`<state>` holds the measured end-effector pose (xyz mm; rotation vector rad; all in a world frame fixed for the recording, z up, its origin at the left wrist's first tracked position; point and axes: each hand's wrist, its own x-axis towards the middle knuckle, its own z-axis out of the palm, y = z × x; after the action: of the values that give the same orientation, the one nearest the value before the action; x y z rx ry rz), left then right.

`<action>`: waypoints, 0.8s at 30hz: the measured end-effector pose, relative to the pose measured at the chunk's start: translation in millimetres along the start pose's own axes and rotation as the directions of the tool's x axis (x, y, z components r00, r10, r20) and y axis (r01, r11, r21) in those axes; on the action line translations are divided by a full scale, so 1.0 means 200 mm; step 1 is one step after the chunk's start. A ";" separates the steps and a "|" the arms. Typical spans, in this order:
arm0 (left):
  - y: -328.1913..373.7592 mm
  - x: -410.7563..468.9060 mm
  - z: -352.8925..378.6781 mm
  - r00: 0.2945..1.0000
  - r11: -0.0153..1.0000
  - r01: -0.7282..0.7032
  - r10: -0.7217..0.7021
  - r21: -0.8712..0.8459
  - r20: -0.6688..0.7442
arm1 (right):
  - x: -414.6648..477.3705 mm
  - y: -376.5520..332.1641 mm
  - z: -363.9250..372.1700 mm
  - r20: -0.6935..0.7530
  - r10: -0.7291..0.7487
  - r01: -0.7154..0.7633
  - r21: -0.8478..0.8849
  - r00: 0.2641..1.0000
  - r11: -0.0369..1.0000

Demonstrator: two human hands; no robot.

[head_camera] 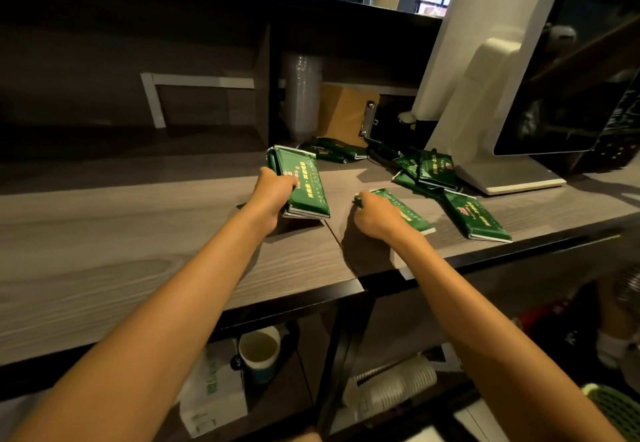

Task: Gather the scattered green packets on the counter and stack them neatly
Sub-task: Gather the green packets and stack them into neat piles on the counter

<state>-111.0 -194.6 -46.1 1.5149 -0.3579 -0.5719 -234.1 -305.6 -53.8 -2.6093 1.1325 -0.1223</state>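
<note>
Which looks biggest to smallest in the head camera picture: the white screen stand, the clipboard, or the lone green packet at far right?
1. White screen stand, largest by far.
2. Clipboard and lone green packet: alike in apparent size; the packet lies nearer and the clipboard is partly hidden, so unranked.

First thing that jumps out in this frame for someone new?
The left hand grips a stack of green packets mid-counter, while the right hand closes on a single packet lying flat beside it. More loose packets lie scattered to the right, some against the base of a white screen stand at the counter's right end.
</note>
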 end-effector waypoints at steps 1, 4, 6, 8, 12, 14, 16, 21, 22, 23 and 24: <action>0.00 0.01 -0.03 1.000 1.000 -0.002 0.002 0.004 -0.016 | 0.01 -0.04 0.00 0.005 -0.028 0.028 0.030 1.000 0.999; 0.00 0.06 -0.12 0.999 1.000 0.001 -0.001 -0.008 -0.051 | 0.04 -0.17 0.01 0.000 -0.112 0.111 0.151 0.994 0.982; 0.00 0.09 -0.18 0.995 1.000 0.013 -0.015 -0.026 -0.099 | 0.08 -0.24 0.03 0.001 -0.158 0.151 0.293 0.987 0.944; 0.01 0.12 -0.24 0.988 0.999 0.003 -0.010 -0.051 -0.156 | 0.14 -0.30 0.05 0.007 -0.194 0.169 0.455 0.981 0.874; 0.00 0.19 -0.38 0.960 0.997 -0.009 -0.012 -0.074 -0.280 | 0.23 -0.37 0.05 0.032 -0.222 0.143 0.674 0.974 0.725; -0.02 0.22 -0.42 0.949 0.996 0.014 -0.040 -0.084 -0.312 | 0.26 -0.36 0.05 -0.028 -0.217 0.185 0.638 0.976 0.747; -0.03 0.25 -0.43 0.950 0.995 0.027 -0.056 -0.099 -0.306 | 0.30 -0.34 0.06 -0.094 -0.182 0.205 0.524 0.979 0.827; -0.03 0.25 -0.39 0.965 0.995 -0.003 -0.022 -0.098 -0.261 | 0.36 -0.25 0.11 -0.080 -0.097 0.114 0.241 0.992 0.964; -0.03 0.26 -0.39 0.967 0.996 -0.010 -0.014 -0.092 -0.253 | 0.36 -0.25 0.11 -0.092 -0.101 0.119 0.216 0.991 0.969; -0.04 0.25 -0.38 0.969 0.997 -0.014 -0.006 -0.081 -0.247 | 0.35 -0.25 0.10 -0.107 -0.096 0.117 0.216 0.990 0.969; -0.04 0.26 -0.38 0.970 0.997 -0.016 -0.002 -0.069 -0.242 | 0.34 -0.25 0.10 -0.124 -0.082 0.111 0.250 0.989 0.962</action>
<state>-27.8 -160.0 -64.4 1.4947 -0.1525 -0.3838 -148.0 -317.3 -60.6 -2.4502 0.9524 -0.4134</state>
